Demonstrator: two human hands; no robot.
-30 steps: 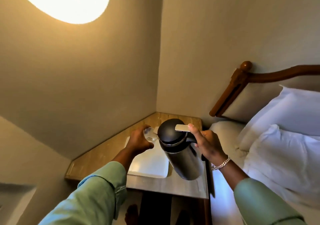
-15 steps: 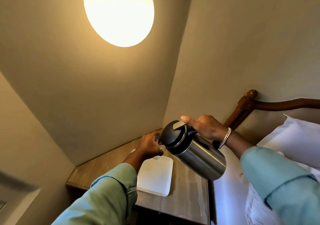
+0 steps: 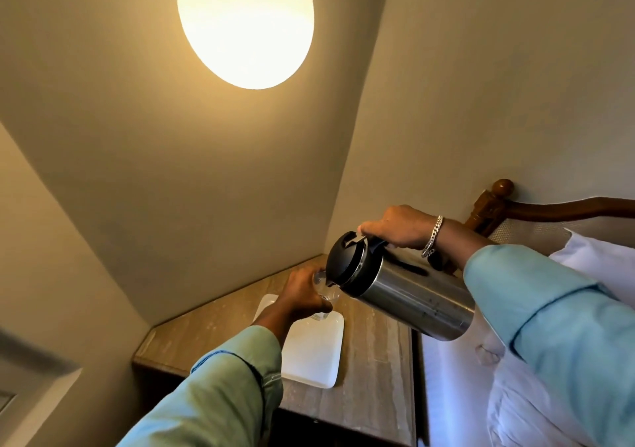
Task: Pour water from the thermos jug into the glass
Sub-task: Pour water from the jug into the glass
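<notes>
A steel thermos jug [image 3: 412, 293] with a black lid is tilted steeply to the left, lifted clear of the bedside table. My right hand [image 3: 398, 226] grips its black handle from above, thumb on the lid lever. The jug's spout sits right over the rim of a clear glass [image 3: 324, 292]. My left hand [image 3: 302, 292] is wrapped around the glass and hides most of it. The glass is held over the white tray [image 3: 316, 357]; whether its base touches the tray is hidden. No water stream is clearly visible.
The tray lies on a wooden bedside table [image 3: 378, 360] set in the room's corner. To the right are a bed with white pillows [image 3: 598, 257] and a carved wooden headboard [image 3: 494, 202]. A bright round lamp [image 3: 245, 22] glows on the wall above.
My right hand has lifted the jug off the table and tipped it further left until its spout reaches the glass. My left hand has kept hold of the glass. The camera has tilted upward.
</notes>
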